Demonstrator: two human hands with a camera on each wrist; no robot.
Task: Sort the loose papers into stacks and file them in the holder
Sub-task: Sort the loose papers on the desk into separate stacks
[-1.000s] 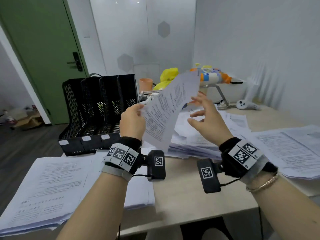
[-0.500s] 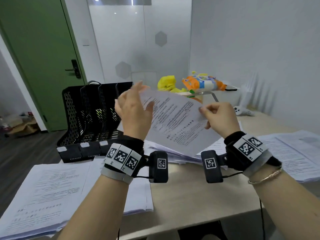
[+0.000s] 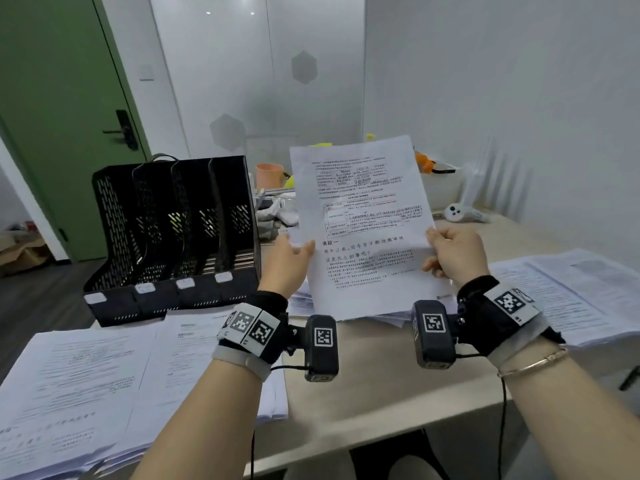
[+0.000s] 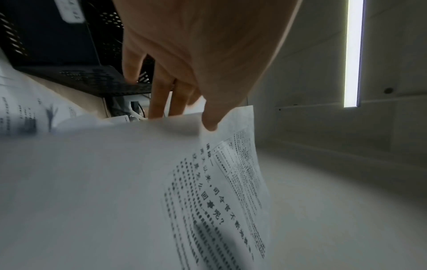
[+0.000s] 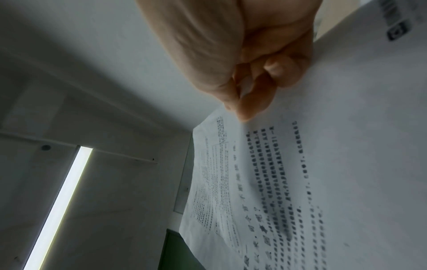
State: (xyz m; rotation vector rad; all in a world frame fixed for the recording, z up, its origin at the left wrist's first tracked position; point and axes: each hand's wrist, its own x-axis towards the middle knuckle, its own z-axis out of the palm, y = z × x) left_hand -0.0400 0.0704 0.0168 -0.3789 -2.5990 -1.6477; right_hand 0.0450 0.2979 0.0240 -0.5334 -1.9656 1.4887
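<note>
I hold one printed sheet [image 3: 360, 216] upright in front of me, text facing me. My left hand [image 3: 289, 259] pinches its left edge, thumb on the front; the left wrist view shows the thumb [image 4: 209, 120] pressing the sheet [image 4: 138, 182] with the fingers behind. My right hand [image 3: 453, 254] pinches the right edge, fingers curled; the right wrist view shows thumb and fingertips [image 5: 245, 109] closed on the sheet [image 5: 323, 164]. The black mesh file holder [image 3: 173, 233] with several slots stands to the left on the desk. A loose pile of papers [image 3: 304, 306] lies under the held sheet.
A paper stack [image 3: 86, 393] lies at the near left of the desk [image 3: 381, 393] and another stack [image 3: 571, 289] at the right. An orange cup [image 3: 269, 174], yellow and orange items and a white device [image 3: 460, 213] sit at the back. A green door [image 3: 59, 116] stands left.
The sheet was tilted and turning between my hands; now it is raised upright facing me, with each hand pinching one side edge.
</note>
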